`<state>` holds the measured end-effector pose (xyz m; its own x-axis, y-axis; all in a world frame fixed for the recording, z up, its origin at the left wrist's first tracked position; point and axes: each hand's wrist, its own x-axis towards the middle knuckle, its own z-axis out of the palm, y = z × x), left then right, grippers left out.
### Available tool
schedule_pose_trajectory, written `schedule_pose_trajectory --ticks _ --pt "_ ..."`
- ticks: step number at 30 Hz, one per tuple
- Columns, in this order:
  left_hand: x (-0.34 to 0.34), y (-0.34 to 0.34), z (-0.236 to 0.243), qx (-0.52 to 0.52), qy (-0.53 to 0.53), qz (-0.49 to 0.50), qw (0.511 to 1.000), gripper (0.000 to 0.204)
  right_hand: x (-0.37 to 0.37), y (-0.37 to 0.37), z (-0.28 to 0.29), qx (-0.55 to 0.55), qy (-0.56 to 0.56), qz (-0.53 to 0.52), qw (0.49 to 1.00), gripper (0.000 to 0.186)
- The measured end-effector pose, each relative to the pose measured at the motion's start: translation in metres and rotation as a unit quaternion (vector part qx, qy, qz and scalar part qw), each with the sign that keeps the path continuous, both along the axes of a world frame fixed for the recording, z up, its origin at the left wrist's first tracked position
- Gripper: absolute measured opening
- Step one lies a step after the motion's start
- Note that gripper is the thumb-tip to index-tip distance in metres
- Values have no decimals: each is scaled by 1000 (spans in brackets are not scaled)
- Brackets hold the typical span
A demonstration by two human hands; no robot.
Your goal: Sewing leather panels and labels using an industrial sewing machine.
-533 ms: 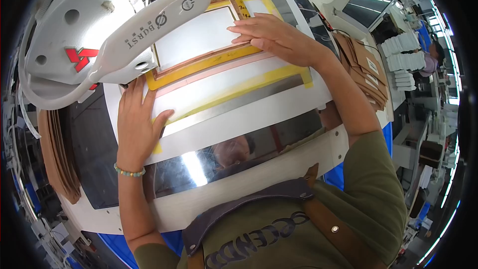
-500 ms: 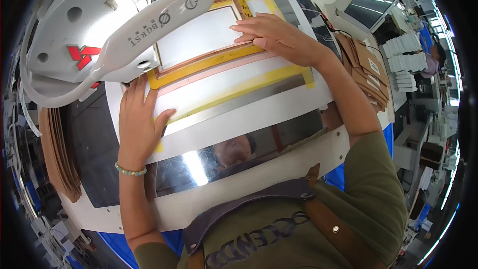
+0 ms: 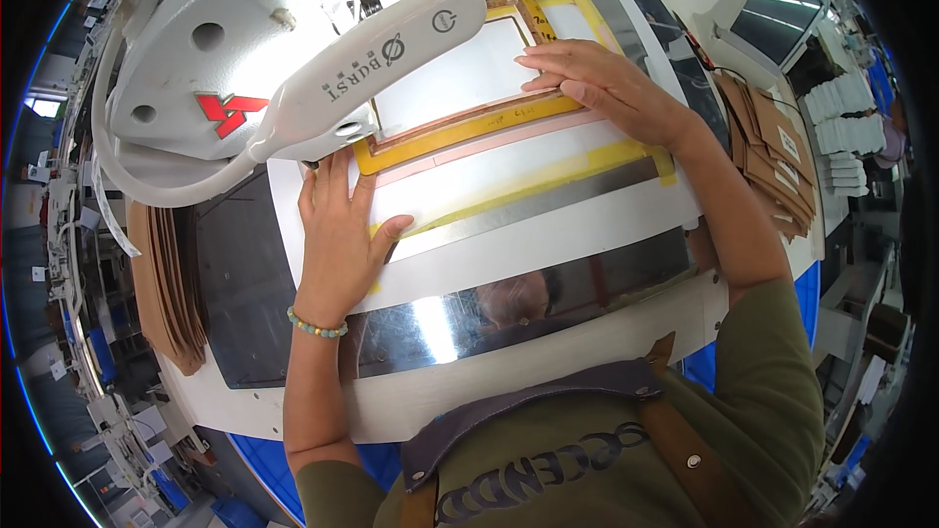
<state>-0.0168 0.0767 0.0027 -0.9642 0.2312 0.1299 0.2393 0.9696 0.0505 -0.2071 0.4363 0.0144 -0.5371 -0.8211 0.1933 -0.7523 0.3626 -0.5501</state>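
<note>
My left hand (image 3: 342,225) lies flat with its fingers spread, on the left part of a white template sheet (image 3: 460,200) edged with yellow tape. Its fingertips reach the left corner of a yellow rectangular frame (image 3: 489,123), partly hidden by the lamp and machine. Over the right side of that frame rests my right hand (image 3: 621,93), fingers stretched out and thumb on the frame's near bar. A white panel (image 3: 450,68) fills the frame's inside. Neither hand grips anything visible.
A white machine head (image 3: 210,49) and a white gooseneck lamp (image 3: 377,64) overhang the left. A dark reflective plate (image 3: 577,293) lies nearer me. Brown cardboard pieces stand at left (image 3: 171,284) and right (image 3: 773,152). A tilted screen (image 3: 778,10) sits at the far right.
The whole view has shifted, so everything appears farther right. Both hands keep about the same place on the template sheet and the yellow frame.
</note>
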Motion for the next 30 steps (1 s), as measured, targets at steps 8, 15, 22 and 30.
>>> schedule_pose_trajectory --ticks 8,15,22,30 --pt "-5 1 3 1 4 13 1000 78 -2 0 1 6 -13 1 1000 54" --pt "-4 -1 -1 9 11 9 1000 79 -4 -3 6 7 10 6 1000 51" --pt "0 -1 -2 6 6 9 1000 71 -20 -72 44 -1 -27 17 999 40" --pt "-2 0 -5 30 10 4 999 71 -42 -155 35 197 -297 121 926 30"
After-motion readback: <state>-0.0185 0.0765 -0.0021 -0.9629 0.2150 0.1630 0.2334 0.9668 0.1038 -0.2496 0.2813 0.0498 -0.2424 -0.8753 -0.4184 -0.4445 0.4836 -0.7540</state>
